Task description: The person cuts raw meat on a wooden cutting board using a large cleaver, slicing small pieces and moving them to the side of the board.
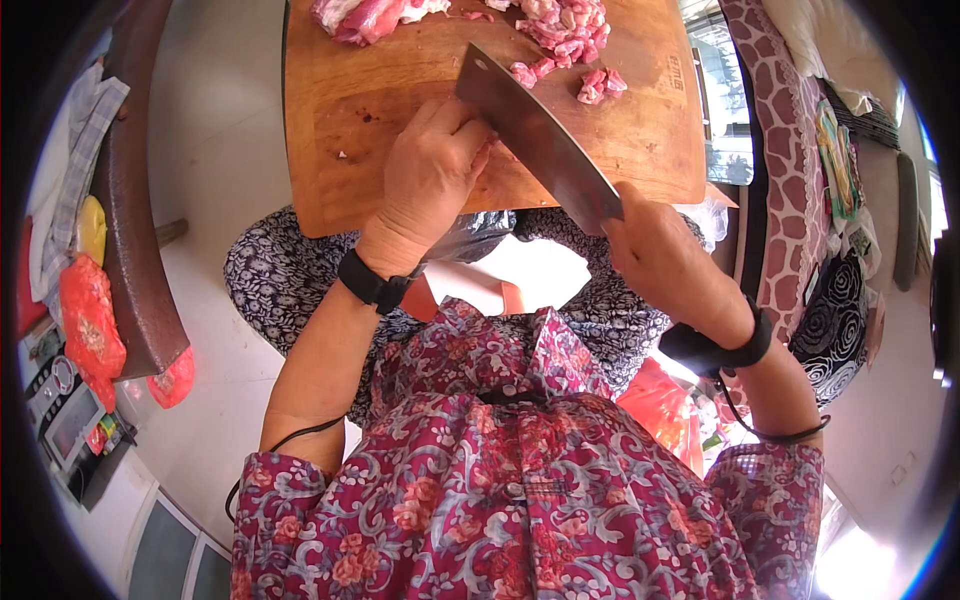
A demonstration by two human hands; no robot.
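My right hand (667, 251) grips the handle of a cleaver (536, 139), whose broad steel blade slants up and left over a wooden cutting board (360, 172). Close against the blade's left side is my left hand (435, 161), its fingers curled down near the board. Whether a bit of meat lies under those fingertips is hidden by the hand and the blade. Small chunks of raw meat (600, 86) lie beyond the cleaver, beside a pile of cut meat (566, 30). A larger piece of raw meat (364, 19) rests at the board's far left, cut off by the frame.
The board's near edge sits above my lap, with a dark plastic bag (476, 236) below it. To the left stands a brown bench (139, 225) holding a red plastic bag (91, 322). At right are a giraffe-patterned cloth (787, 165) and a black rose-patterned bag (832, 330).
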